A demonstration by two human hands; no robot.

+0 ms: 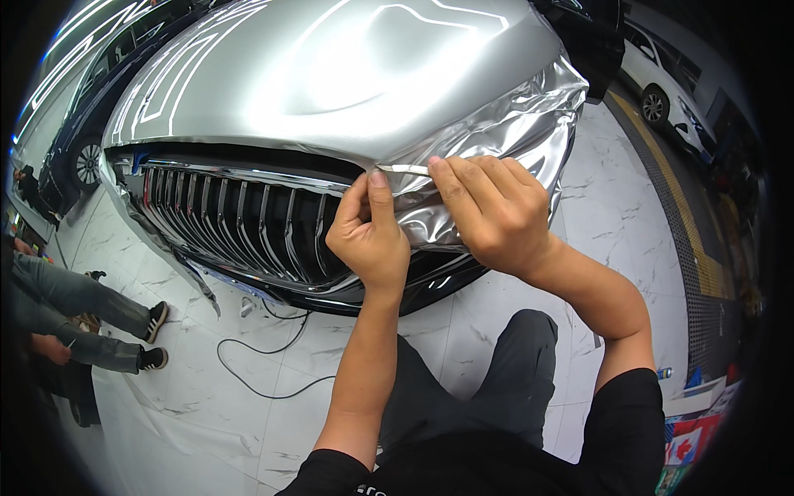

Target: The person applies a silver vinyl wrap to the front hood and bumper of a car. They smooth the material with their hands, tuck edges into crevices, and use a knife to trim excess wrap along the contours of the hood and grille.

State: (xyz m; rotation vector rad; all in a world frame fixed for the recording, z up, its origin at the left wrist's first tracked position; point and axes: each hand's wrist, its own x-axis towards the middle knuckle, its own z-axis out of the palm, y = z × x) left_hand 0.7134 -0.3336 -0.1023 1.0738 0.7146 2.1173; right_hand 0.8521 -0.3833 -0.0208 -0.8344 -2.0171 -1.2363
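Observation:
Silver wrap film hangs loose and crumpled over the front corner of a car, right of the black grille. The same silver covers the smooth hood. At the hood's front edge, my left hand is closed, thumb and fingers pinching the film's edge. My right hand grips a slim silver cutting knife. Its tip points left and meets the film right beside my left thumb. The exact cut line is too small to make out.
Another person's legs and hand are at the left. A black cable lies on the marbled floor below the bumper. A dark car stands left, a white car far right. Boxes sit lower right.

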